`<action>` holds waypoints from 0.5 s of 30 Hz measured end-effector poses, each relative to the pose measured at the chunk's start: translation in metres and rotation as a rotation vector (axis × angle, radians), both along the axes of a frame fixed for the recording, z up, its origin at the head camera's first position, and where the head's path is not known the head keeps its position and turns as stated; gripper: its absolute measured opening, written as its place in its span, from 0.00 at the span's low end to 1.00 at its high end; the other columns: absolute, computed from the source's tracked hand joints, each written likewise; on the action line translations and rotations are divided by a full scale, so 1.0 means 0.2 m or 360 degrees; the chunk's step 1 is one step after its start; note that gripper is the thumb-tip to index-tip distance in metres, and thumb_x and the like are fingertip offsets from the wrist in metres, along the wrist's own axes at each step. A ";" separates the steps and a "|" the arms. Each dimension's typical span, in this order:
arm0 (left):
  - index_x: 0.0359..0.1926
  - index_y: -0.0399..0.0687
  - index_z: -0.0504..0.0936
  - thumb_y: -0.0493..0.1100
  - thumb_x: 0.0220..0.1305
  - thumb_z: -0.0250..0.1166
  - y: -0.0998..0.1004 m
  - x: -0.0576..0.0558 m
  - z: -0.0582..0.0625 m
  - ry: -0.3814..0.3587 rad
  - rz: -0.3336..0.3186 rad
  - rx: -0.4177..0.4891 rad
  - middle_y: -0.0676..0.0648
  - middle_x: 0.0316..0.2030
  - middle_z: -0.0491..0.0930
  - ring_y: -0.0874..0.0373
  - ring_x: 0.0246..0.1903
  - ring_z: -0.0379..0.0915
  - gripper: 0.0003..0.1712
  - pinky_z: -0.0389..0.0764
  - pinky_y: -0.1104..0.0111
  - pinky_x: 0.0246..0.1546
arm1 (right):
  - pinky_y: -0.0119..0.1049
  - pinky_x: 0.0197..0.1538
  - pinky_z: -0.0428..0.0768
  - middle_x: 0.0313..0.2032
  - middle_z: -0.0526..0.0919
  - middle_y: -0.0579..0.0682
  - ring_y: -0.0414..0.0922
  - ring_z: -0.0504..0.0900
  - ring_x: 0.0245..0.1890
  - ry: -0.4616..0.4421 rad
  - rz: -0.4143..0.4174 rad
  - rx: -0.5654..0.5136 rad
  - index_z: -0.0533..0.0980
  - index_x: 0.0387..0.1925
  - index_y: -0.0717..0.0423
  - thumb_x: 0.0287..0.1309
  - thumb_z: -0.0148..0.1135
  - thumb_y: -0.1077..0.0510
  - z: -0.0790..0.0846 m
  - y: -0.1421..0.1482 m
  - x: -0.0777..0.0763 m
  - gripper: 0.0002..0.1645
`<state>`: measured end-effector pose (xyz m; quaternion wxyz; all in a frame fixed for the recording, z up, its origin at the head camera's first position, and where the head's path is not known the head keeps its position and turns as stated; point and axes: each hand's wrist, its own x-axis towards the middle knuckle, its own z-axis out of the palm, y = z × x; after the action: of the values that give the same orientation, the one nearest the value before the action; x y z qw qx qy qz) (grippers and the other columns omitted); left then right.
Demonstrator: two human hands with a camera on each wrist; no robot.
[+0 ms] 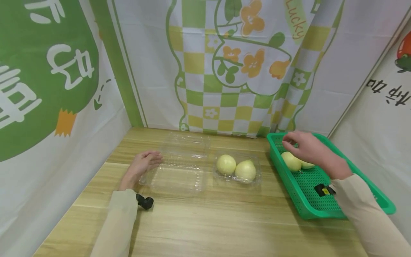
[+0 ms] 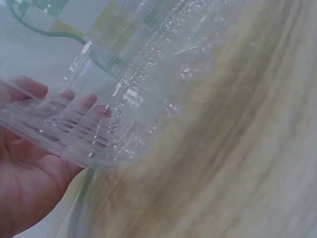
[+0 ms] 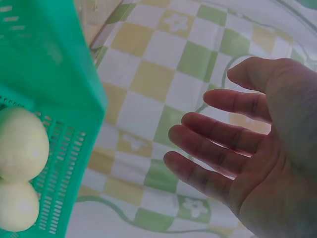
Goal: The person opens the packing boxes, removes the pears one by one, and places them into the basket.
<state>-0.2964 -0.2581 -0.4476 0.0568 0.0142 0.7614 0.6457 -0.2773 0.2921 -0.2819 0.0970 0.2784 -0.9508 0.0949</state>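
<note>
An open clear plastic clamshell box [image 1: 178, 178] lies on the table at left, its lid folded back toward the curtain. At its left edge my left hand [image 1: 144, 165] touches the side with loosely extended fingers [image 2: 81, 104], which show through the plastic in the left wrist view. To the right, a second clear box [image 1: 236, 181] holds two pale yellow pears [image 1: 226, 165]. My right hand [image 1: 305, 146] hovers over the green basket [image 1: 290, 191], fingers apart and holding nothing. Beneath it, pears [image 1: 291, 161] sit at the basket's far end.
A wooden table [image 1: 218, 225] carries everything. Behind it hangs a checked, flowered curtain [image 1: 224, 103], and printed cloth walls [image 1: 106, 125] stand at both sides. The basket's raised rim borders the right side of the table.
</note>
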 end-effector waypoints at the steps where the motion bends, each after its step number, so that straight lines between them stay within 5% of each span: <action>1: 0.70 0.33 0.61 0.51 0.78 0.45 -0.01 0.00 0.01 -0.0015 -0.0006 0.0008 0.30 0.67 0.67 0.39 0.66 0.67 0.31 0.75 0.58 0.65 | 0.50 0.43 0.84 0.40 0.85 0.54 0.51 0.83 0.40 0.0005 0.0009 -0.0001 0.80 0.44 0.59 0.70 0.54 0.57 0.00 -0.01 0.01 0.12; 6: 0.72 0.32 0.57 0.50 0.79 0.40 -0.05 0.03 0.09 -0.0023 0.0032 -0.0041 0.29 0.69 0.63 0.37 0.68 0.63 0.31 0.74 0.54 0.66 | 0.49 0.44 0.83 0.42 0.83 0.53 0.50 0.83 0.42 0.0014 0.0021 0.0014 0.80 0.44 0.56 0.70 0.55 0.56 -0.02 -0.04 0.04 0.11; 15: 0.71 0.34 0.60 0.52 0.79 0.41 -0.06 0.06 0.23 0.0179 0.0096 -0.0136 0.30 0.68 0.65 0.38 0.68 0.64 0.32 0.69 0.48 0.68 | 0.44 0.40 0.83 0.40 0.83 0.51 0.46 0.82 0.37 0.0053 0.0110 0.0045 0.81 0.43 0.55 0.68 0.56 0.57 -0.04 -0.13 0.09 0.09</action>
<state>-0.2841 -0.2693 -0.4011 -0.0048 0.0251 0.7902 0.6123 -0.2592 0.2661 -0.2899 0.1056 0.3139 -0.9402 0.0802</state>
